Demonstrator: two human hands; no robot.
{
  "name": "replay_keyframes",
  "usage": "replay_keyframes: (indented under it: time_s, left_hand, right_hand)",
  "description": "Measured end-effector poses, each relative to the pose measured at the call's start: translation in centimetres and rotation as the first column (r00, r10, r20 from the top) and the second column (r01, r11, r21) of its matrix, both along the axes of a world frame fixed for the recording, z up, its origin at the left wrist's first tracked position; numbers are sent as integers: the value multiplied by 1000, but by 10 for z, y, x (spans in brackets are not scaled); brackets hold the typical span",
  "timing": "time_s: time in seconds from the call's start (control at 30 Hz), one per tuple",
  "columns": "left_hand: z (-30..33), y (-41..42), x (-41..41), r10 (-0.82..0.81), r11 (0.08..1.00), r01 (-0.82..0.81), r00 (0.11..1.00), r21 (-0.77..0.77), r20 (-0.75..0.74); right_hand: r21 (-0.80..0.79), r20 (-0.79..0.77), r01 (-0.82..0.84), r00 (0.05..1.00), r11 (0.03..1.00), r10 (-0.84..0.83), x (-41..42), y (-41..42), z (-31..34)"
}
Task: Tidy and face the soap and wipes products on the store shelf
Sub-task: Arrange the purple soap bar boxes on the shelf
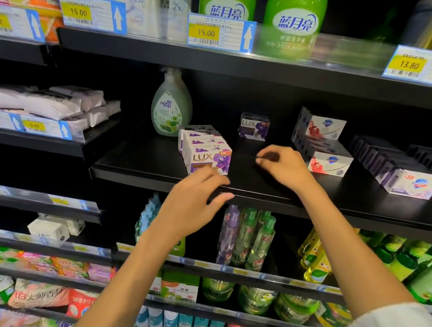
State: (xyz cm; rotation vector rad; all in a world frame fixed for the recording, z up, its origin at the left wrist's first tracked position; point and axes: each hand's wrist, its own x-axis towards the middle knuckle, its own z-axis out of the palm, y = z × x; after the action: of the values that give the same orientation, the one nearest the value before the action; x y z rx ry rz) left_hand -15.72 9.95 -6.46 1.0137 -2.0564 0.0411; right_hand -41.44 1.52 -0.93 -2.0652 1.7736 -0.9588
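A row of purple-and-white Lux soap boxes [206, 153] stands at the front of the black shelf [156, 168]. My left hand [192, 203] hovers just below and in front of the front box, fingers loosely curled, holding nothing. To the right of the row, my right hand [283, 164] hangs over bare shelf with fingers bent and empty. One single Lux box [254, 127] sits farther back. White Safeguard soap boxes [322, 144] are stacked to the right. Wipes packs [49, 103] lie on the left shelf.
A green pump bottle [171, 106] stands behind the Lux row. Dark soap boxes [399, 165] fill the right end of the shelf. Green hand-wash bottles [294, 20] stand on the shelf above, behind price tags [217, 33]. Bottles [249, 240] crowd the shelf below.
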Motion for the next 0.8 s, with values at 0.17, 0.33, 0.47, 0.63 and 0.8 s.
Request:
replay_keyframes:
  time_s: [0.17, 0.33, 0.47, 0.63, 0.8]
  left_hand:
    - [-2, -23, -17, -78, 995, 67, 981, 69, 179]
    - [-7, -34, -16, -12, 999, 6, 989, 41, 148]
    - [-4, -34, -19, 39, 992, -62, 979, 110, 201]
    - [-3, -34, -19, 56, 990, -79, 981, 120, 187]
    - [-4, -34, -20, 54, 989, -77, 984, 129, 170]
  right_hand:
    - [24, 115, 93, 989, 995, -95, 4, -50, 11]
    - [63, 171, 159, 971, 985, -167, 9, -93, 12]
    - [62, 218, 150, 963, 987, -160, 16, -109, 14]
    - [69, 257, 142, 954, 987, -155, 21, -125, 12]
    - [31, 246, 297, 923, 954, -295, 20, -137, 7]
